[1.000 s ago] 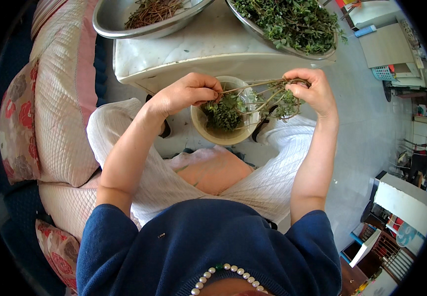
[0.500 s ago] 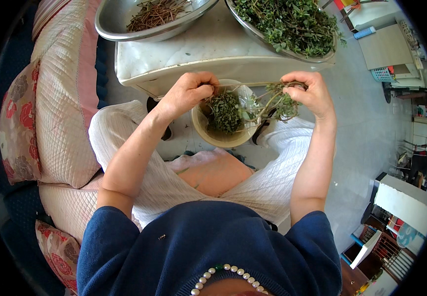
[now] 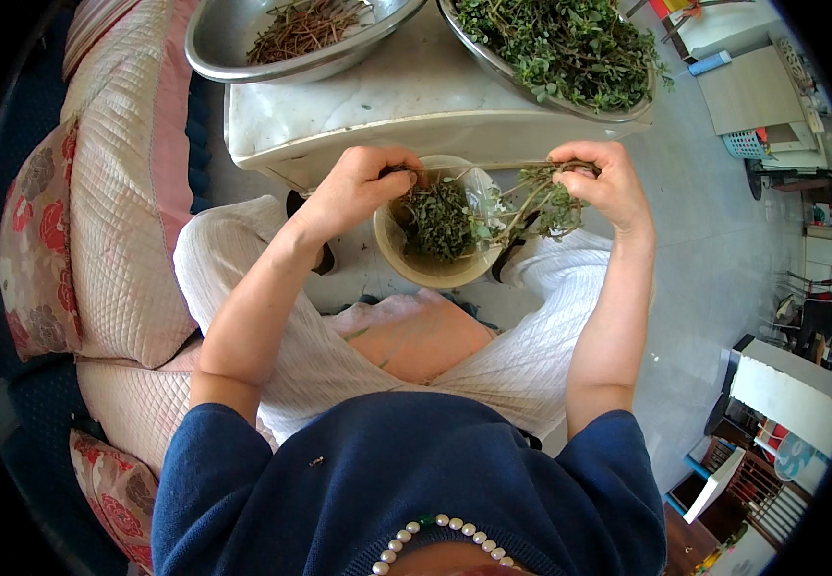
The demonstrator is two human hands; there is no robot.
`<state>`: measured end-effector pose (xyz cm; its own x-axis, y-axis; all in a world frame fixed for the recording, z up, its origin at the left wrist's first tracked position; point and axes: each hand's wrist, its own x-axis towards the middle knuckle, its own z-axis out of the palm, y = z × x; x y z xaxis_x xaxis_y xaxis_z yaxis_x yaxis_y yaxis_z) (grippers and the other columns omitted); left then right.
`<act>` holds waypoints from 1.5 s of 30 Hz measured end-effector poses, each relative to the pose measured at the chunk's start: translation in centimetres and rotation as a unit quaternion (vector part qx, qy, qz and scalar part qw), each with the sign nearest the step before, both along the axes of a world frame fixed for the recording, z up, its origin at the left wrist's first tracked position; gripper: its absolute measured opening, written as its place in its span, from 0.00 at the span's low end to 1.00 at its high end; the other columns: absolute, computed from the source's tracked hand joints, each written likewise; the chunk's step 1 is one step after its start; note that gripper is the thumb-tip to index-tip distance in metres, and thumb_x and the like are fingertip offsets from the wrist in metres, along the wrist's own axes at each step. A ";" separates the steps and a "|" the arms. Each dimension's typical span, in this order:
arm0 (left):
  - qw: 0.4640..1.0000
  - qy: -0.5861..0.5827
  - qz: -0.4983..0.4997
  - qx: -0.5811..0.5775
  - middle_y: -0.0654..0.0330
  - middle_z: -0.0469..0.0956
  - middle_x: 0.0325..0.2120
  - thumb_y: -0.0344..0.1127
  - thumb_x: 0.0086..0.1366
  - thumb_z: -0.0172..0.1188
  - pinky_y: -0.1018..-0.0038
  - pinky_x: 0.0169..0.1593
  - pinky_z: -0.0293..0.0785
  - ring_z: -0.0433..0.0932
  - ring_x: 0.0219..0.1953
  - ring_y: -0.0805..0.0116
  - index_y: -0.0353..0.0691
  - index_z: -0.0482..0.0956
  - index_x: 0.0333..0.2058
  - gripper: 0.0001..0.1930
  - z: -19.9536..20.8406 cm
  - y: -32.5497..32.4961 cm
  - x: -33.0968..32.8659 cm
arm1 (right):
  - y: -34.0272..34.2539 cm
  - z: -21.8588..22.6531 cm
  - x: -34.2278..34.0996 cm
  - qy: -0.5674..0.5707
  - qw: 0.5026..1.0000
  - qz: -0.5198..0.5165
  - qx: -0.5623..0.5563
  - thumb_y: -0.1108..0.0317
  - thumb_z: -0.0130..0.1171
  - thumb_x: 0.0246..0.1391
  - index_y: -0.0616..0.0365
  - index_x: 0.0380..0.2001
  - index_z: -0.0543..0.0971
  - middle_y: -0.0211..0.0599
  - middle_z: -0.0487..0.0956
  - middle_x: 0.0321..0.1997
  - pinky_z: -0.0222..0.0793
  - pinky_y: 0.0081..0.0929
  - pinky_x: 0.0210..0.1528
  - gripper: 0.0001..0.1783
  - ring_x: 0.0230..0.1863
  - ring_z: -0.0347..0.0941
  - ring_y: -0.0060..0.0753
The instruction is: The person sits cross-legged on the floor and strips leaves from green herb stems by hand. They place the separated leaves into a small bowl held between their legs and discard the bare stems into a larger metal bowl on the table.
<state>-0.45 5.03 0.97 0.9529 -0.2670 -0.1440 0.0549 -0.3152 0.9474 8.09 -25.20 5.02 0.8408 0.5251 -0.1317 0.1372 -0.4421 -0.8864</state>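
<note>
Your left hand (image 3: 358,187) is at the upper centre of the frame, over the left rim of the bucket (image 3: 445,277). Its grip is pressed together, thumb against fingers; the fingers partly hide what they pinch, so you cannot tell exactly what it is. Your right hand (image 3: 613,187) is level with it, right of the bucket. Its grip pinches the sprig (image 3: 558,211) between thumb and bent fingers. The sprig's leaves and stems hang below and left of that grip, toward the bucket's right rim; a thin stem extends left across the bucket's upper part.

The bucket is on the floor (image 3: 704,259), between your feet. It contains greens (image 3: 440,226) and, at its right side, a clear bag (image 3: 480,192). Above it in the frame is the bench (image 3: 310,115). At the upper left, the left basin (image 3: 281,71) contains reddish stems (image 3: 305,31). At the upper right, the right basin (image 3: 482,58) carries a leafy pile (image 3: 569,53).
</note>
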 end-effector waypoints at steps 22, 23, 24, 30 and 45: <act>0.865 -0.379 0.251 0.212 0.64 0.74 0.23 0.29 0.62 0.51 0.82 0.31 0.65 0.67 0.25 0.81 0.38 0.79 0.41 0.11 7.4 5.2 4.1 | 0.4 0.2 -0.5 0.002 0.999 -0.008 0.052 0.72 0.61 0.41 0.67 0.34 0.80 0.31 0.80 0.28 0.69 0.17 0.32 0.14 0.28 0.72 0.16; 0.849 -0.396 0.249 0.245 0.54 0.78 0.32 0.27 0.60 0.50 0.75 0.40 0.71 0.77 0.33 0.66 0.34 0.78 0.41 0.12 8.5 5.8 5.0 | 0.6 0.4 -0.5 0.013 0.999 -0.004 0.052 0.72 0.61 0.41 0.67 0.34 0.80 0.32 0.80 0.28 0.69 0.17 0.32 0.14 0.28 0.73 0.16; 0.848 -0.378 0.240 0.285 0.55 0.78 0.36 0.28 0.60 0.51 0.73 0.42 0.71 0.77 0.36 0.63 0.36 0.78 0.41 0.12 8.2 7.0 6.3 | 0.8 0.5 -0.6 0.023 0.998 0.000 0.053 0.72 0.61 0.41 0.67 0.35 0.80 0.33 0.81 0.29 0.69 0.17 0.32 0.14 0.28 0.73 0.16; 0.662 -0.476 0.239 0.528 0.58 0.74 0.46 0.34 0.58 0.56 0.68 0.50 0.70 0.74 0.46 0.58 0.44 0.80 0.43 0.14 5.3 8.6 10.3 | 1.7 0.1 -0.7 -0.036 0.999 0.022 0.030 0.70 0.61 0.42 0.66 0.33 0.81 0.36 0.81 0.29 0.71 0.22 0.33 0.14 0.30 0.75 0.20; 0.970 -0.233 0.036 0.057 0.53 0.77 0.23 0.26 0.49 0.60 0.70 0.32 0.74 0.78 0.25 0.59 0.33 0.80 0.29 0.07 2.0 -6.2 2.6 | 4.2 -1.9 -1.4 -0.078 0.996 0.031 0.019 0.70 0.58 0.38 0.65 0.32 0.81 0.44 0.81 0.26 0.72 0.25 0.35 0.14 0.28 0.77 0.26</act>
